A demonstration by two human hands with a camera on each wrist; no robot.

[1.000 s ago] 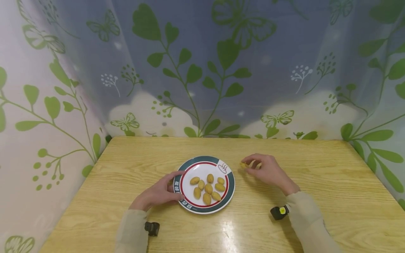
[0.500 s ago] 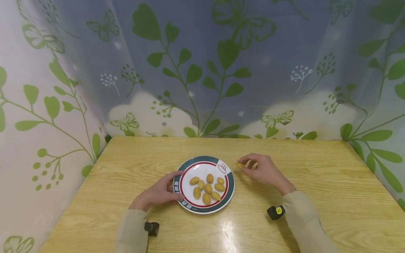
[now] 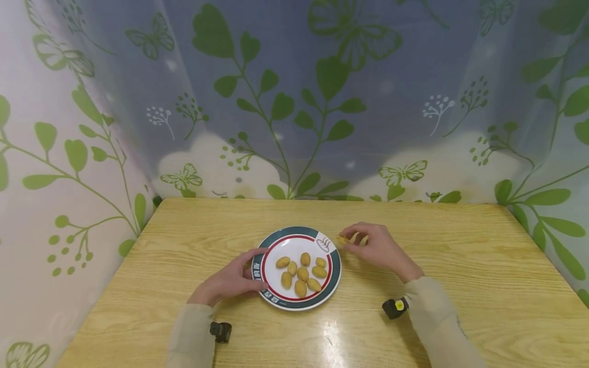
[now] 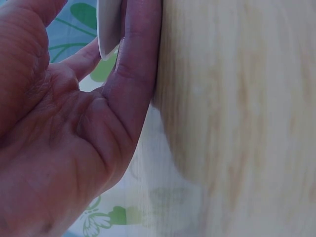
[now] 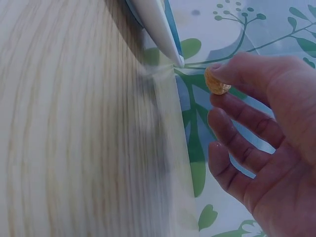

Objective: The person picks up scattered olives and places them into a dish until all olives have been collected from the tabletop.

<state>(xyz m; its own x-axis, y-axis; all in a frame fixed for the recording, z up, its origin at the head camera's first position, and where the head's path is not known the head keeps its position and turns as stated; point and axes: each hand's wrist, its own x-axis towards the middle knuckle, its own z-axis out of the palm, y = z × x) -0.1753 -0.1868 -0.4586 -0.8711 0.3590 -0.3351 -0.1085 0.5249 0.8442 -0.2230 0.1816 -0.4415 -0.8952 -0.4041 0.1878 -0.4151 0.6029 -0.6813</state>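
A round plate (image 3: pixel 296 304) with a dark green rim and a red ring lies on the wooden table. Several small yellow-brown oval pieces (image 3: pixel 302 274), about nut-sized, are gathered in its middle. My left hand (image 3: pixel 232 278) grips the plate's left edge, thumb on top of the rim. In the left wrist view the plate's edge (image 4: pixel 109 29) sits between thumb and fingers, one finger lying along the table. Just off the plate's upper right edge, my right hand (image 3: pixel 375 246) pinches another oval piece (image 5: pixel 217 81) between thumb and index finger; its surface looks rough. The other right fingers are loosely bent.
The wooden table (image 3: pixel 465 255) stretches to both sides of the plate. Behind it hangs a cloth (image 3: pixel 294 128) printed with leaves and butterflies. A small black camera is worn on each wrist, the right one (image 3: pixel 394 308) low over the table.
My right hand has moved left with the pinched oval piece, from farther right on the table to right beside the plate's rim. The left hand and plate have stayed in place.
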